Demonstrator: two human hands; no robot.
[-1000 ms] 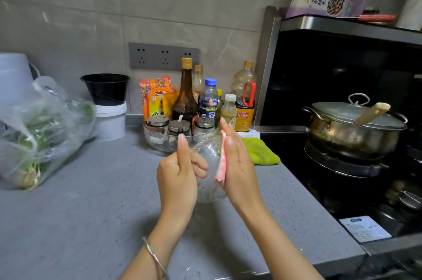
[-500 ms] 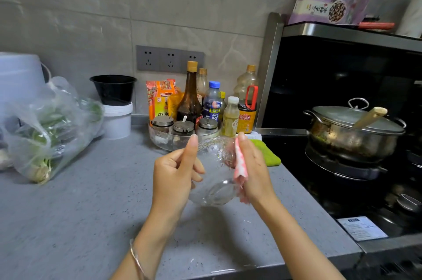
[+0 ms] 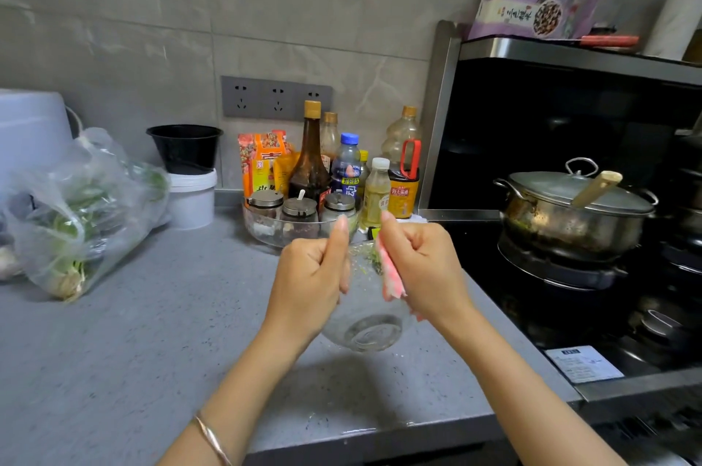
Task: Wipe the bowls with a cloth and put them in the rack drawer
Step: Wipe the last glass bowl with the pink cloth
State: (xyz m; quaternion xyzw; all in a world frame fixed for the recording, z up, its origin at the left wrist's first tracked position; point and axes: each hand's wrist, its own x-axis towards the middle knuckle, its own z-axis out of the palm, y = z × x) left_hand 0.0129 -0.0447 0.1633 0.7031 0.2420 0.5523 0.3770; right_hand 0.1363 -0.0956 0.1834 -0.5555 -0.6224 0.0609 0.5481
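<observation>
Glass, and tipped on its side: the bowl (image 3: 364, 321) hangs above the table (image 3: 152, 351) near its right edge. Our left hand (image 3: 307, 283) curls round the rim, thumb up, while our right hand (image 3: 425, 268) pinches the pink cloth (image 3: 391, 275) against it. If the rim is slick, we risk dropping and shattering the bowl.

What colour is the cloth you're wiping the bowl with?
Pink, shown best in the head view; the cloth is held in the right hand.

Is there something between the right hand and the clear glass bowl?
Only the pink cloth, which the right hand pinches against the clear glass bowl. The left hand grips the bowl directly. The rack drawer is not in view.
</observation>
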